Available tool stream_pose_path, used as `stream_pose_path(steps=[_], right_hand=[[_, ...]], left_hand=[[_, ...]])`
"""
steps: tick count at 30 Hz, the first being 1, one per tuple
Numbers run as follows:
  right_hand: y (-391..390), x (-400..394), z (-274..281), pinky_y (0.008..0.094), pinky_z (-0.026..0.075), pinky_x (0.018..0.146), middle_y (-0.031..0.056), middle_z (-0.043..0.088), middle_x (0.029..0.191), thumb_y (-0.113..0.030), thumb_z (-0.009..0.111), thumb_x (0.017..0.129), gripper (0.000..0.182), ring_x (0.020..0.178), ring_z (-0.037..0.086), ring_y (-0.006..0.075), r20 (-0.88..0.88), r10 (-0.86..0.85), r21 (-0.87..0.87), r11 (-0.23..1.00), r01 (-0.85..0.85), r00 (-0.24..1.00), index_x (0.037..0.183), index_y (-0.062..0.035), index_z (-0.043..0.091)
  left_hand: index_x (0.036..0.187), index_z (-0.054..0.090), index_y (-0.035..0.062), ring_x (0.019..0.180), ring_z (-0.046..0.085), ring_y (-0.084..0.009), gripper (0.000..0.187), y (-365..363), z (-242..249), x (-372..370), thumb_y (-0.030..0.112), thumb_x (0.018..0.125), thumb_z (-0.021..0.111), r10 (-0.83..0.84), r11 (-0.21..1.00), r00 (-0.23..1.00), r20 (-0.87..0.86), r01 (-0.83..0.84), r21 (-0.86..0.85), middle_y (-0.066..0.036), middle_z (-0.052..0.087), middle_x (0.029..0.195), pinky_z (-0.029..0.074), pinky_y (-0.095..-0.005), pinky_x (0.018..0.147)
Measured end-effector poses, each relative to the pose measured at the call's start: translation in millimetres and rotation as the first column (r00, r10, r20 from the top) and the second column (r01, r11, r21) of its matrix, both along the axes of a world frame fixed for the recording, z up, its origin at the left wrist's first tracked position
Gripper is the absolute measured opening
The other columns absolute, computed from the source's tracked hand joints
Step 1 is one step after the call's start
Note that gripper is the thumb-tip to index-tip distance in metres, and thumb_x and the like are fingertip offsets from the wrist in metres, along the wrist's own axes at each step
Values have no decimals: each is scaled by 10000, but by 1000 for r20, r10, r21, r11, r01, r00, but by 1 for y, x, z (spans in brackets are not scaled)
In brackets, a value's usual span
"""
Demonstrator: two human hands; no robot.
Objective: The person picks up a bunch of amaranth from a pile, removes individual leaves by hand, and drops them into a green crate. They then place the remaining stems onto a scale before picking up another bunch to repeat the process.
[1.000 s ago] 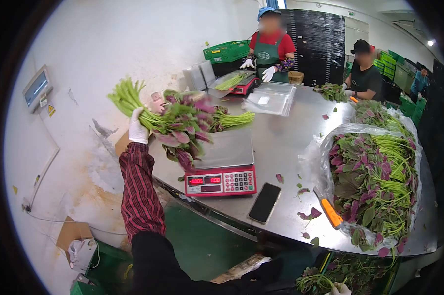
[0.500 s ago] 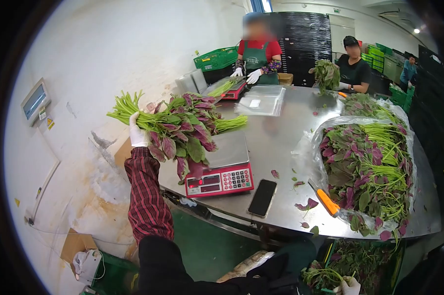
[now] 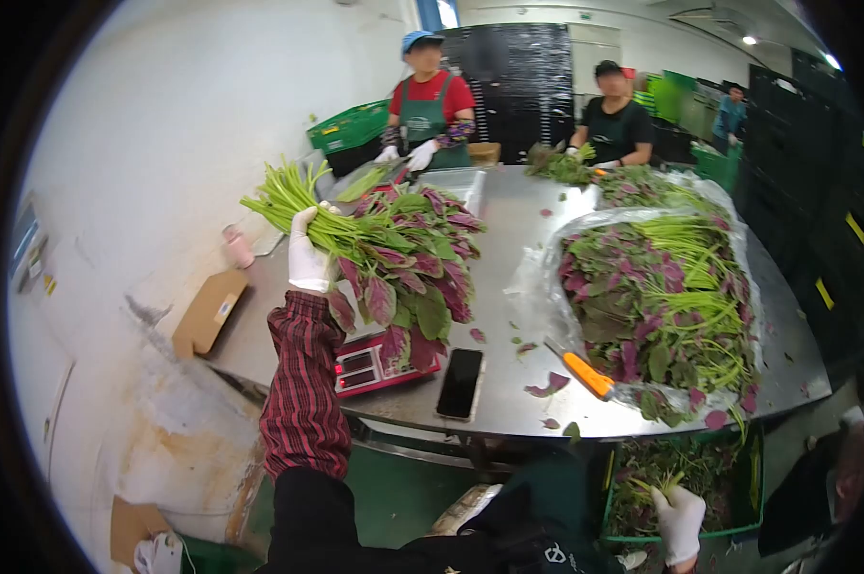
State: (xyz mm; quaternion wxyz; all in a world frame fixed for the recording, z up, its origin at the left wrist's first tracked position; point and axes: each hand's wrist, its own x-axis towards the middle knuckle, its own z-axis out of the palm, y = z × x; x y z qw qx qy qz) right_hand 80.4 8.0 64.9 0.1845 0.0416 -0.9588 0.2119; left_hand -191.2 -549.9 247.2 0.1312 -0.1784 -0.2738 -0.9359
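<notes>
- Currently, left hand [image 3: 310,253], white-gloved: fingers clenched around the stems of a large bunch of greens [image 3: 413,253], green and purple leaves pointing right.
- Large bunch of greens: over the red scale [image 3: 357,371], partly hiding it; contact unclear.
- Right hand [image 3: 681,526], white-gloved: fingers grasping a small bunch [image 3: 658,486] at the green crate [image 3: 758,478] below the bench [image 3: 499,407].
- Phone [image 3: 461,385]: on bench, just beside scale.
- Orange-handled knife [image 3: 585,373]: on bench, between phone and the pile of greens [image 3: 662,297] in clear plastic.
</notes>
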Motion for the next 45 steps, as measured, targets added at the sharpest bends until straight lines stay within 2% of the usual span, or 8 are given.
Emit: stream_pose_path(steps=[7,10,15,22,29,32,36,45], right_hand=[[-54,-28,70,391,420,436,106,477,534,-101,658,688,230,456,518,286,-219,293,68,956,-285,931,570,-65,464],[-70,-35,86,376,432,455,129,524,579,-52,594,723,73,478,537,295,-236,261,-39,960,-278,936,793,-50,575],[-71,-54,92,391,473,489,162,566,602,-50,552,760,567,507,575,307,-232,17,-177,983,-59,973,1307,-21,402],[-69,-82,49,440,462,453,198,553,542,-156,499,854,554,482,572,356,-74,-366,-347,881,320,928,1273,146,299],[-55,-85,36,443,470,474,203,565,556,-173,491,870,181,498,583,347,-191,-409,-302,889,343,892,866,7,472],[-52,-70,55,427,455,473,181,547,540,-148,540,842,161,500,561,357,143,-236,-612,742,273,961,773,-16,481],[-40,-51,38,433,444,482,179,520,554,-126,545,818,130,522,554,362,-214,-312,-297,924,243,926,755,-28,489],[42,17,14,294,445,402,92,513,491,-52,473,872,364,371,534,159,-119,-645,-328,743,584,755,1231,-89,517]], left_hand=[[939,532,9,818,566,-198,165,173,-15,-21,127,826,547,-59,998,990,124,61,-10,-77,572,848,485,-339,785],[930,541,3,808,574,-206,158,238,-34,-36,112,816,548,-180,984,970,161,176,36,-80,585,847,489,-349,782],[911,534,-3,783,573,-223,148,344,-45,-10,73,788,565,-372,927,890,265,341,157,-84,575,828,498,-350,751],[871,553,42,766,565,-188,117,429,-76,18,128,794,571,-472,881,818,327,426,206,-51,577,814,481,-318,737],[850,534,47,723,548,-180,119,457,-81,28,154,800,530,-482,876,802,352,445,185,-50,558,779,472,-311,683],[849,530,49,707,545,-179,126,462,-95,20,164,798,520,-496,866,792,355,479,142,-52,553,758,467,-310,671],[833,526,43,682,543,-174,157,472,-115,4,195,805,499,-559,823,761,328,558,107,-51,551,719,464,-297,660],[848,548,41,756,570,-204,157,493,-110,-27,177,829,474,-487,873,819,305,446,198,-66,592,783,463,-331,762]])
